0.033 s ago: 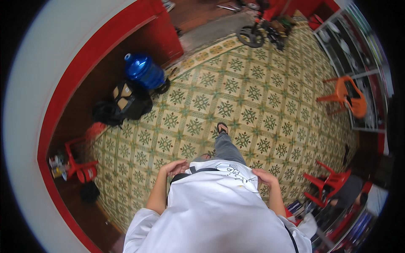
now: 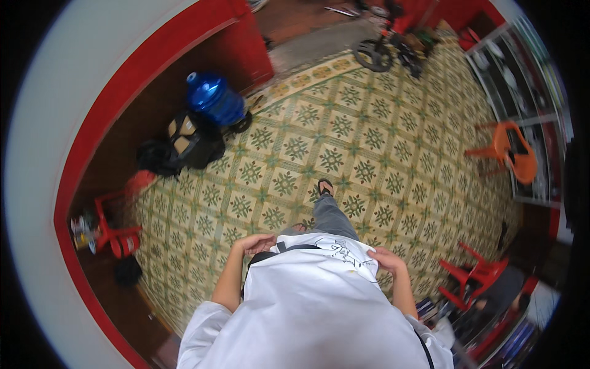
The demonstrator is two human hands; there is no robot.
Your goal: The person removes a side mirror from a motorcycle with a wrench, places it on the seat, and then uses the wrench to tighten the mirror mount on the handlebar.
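My left hand [image 2: 257, 243] is at the left side of my white T-shirt [image 2: 301, 295], its fingers curled together beside a black strap [image 2: 297, 248]. What they hold, if anything, is hidden. On the other side, my right hand [image 2: 387, 259] pinches the shirt's edge next to a line drawing printed on the cloth. Below the hem, a leg in grey trousers [image 2: 334, 216] ends in a dark flip-flop [image 2: 325, 186] on the tiled floor. The other foot shows only partly.
Patterned tiles [image 2: 332, 160] cover the floor. Along the left wall stand a blue water jug [image 2: 215, 98], black bags [image 2: 196, 147] and a red chair [image 2: 114, 230]. A small bicycle [image 2: 375, 55] is at the far side. An orange chair [image 2: 522, 163], a shelf [image 2: 498, 67] and a red chair [image 2: 482, 277] are right.
The view has turned slightly, so the bicycle and the jug appear a little farther right. Both hands stay in nearly the same place at the shirt.
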